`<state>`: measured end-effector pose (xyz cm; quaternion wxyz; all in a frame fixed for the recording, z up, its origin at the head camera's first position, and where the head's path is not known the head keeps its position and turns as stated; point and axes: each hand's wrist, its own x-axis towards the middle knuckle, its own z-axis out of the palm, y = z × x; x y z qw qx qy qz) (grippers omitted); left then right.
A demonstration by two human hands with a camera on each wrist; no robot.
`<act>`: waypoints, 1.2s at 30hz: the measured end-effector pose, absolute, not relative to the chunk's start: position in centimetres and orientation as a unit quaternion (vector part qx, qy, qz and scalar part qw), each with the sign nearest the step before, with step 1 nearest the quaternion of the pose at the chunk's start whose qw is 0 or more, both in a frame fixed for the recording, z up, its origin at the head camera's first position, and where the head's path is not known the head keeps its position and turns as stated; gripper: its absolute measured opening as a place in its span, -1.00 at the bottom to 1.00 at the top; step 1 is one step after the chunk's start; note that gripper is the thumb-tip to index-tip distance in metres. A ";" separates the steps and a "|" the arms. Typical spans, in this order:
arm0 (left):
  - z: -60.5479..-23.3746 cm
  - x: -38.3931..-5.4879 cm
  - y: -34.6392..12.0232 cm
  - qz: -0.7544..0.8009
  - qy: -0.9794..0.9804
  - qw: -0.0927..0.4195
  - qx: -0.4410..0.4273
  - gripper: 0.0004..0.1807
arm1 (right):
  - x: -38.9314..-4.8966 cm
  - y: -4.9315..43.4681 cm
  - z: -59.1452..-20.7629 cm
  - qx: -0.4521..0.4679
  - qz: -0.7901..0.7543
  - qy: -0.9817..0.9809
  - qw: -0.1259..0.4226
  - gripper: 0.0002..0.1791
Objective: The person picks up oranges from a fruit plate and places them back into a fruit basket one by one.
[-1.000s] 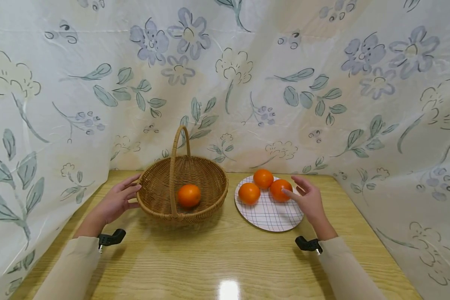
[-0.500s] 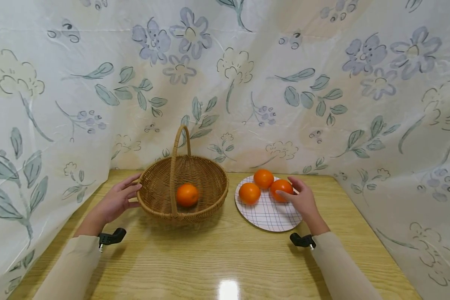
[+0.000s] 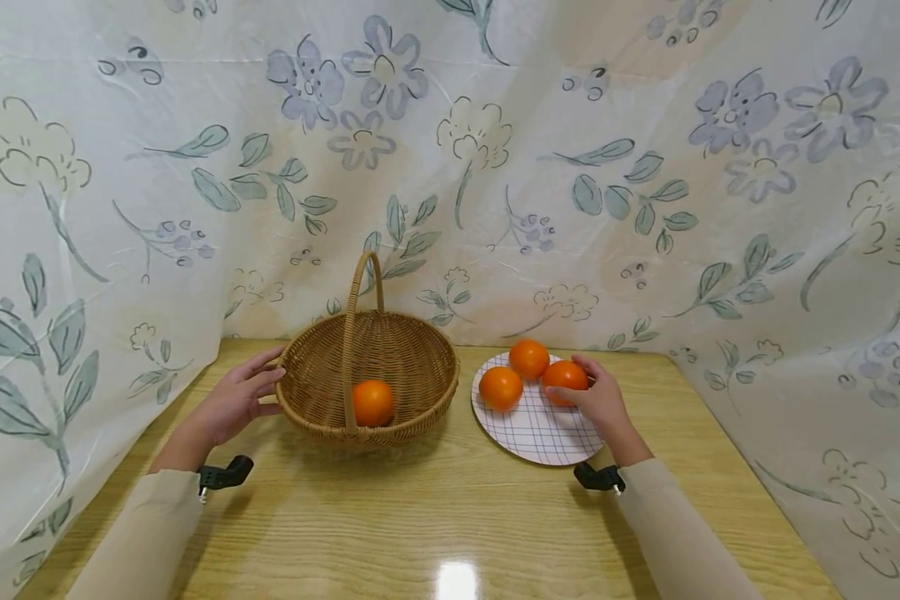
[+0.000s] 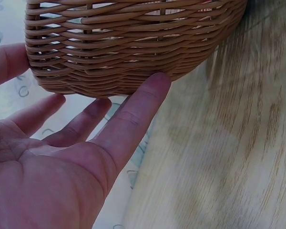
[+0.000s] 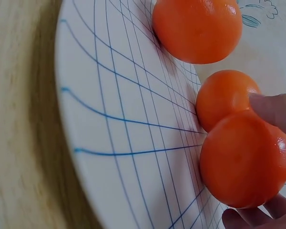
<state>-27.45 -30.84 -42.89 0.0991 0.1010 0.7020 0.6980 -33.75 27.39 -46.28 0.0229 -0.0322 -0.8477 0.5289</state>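
Note:
In the head view a wicker basket (image 3: 408, 350) with a tall arched handle stands left of centre, and one orange (image 3: 373, 403) lies inside it. My left hand (image 3: 232, 400) touches the basket's left side with extended fingers; the left wrist view shows its thumb (image 4: 138, 109) against the lower wickerwork (image 4: 119, 52). On the right, three oranges sit on a round white plate (image 3: 536, 437) with a blue grid. My right hand (image 3: 603, 404) holds the rightmost orange (image 5: 245, 160) between thumb and fingers. Beside it are the back orange (image 3: 528, 359) and the left orange (image 3: 501, 389).
Both basket and plate rest on a light wooden table (image 3: 390, 517). A floral curtain (image 3: 450, 183) hangs behind the table and along both sides. A small black device is strapped to each wrist.
My right hand has moved left and closed in around the rightmost orange. Inside the basket, the orange has rolled slightly left and nearer. The left hand has stayed against the basket.

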 end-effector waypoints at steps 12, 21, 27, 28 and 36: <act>-42.8 -27.5 -30.8 0.695 0.706 0.098 0.100 -0.25 | -34.0 27.2 -46.5 -0.048 0.511 -0.858 0.028 -0.04; -42.8 -27.4 -30.7 0.688 0.713 0.094 0.098 -0.25 | -33.6 27.4 -46.4 -0.048 0.505 -0.862 0.024 -0.05; -42.8 -27.5 -30.8 0.690 0.711 0.097 0.097 -0.25 | -33.1 27.7 -46.1 -0.040 0.513 -0.857 0.021 -0.06; -42.8 -27.5 -30.8 0.689 0.711 0.097 0.096 -0.25 | -33.0 27.7 -46.1 -0.037 0.514 -0.857 0.021 -0.06; -42.6 -27.5 -30.8 0.685 0.716 0.100 0.090 -0.24 | -32.1 27.4 -45.6 -0.022 0.512 -0.858 0.029 -0.07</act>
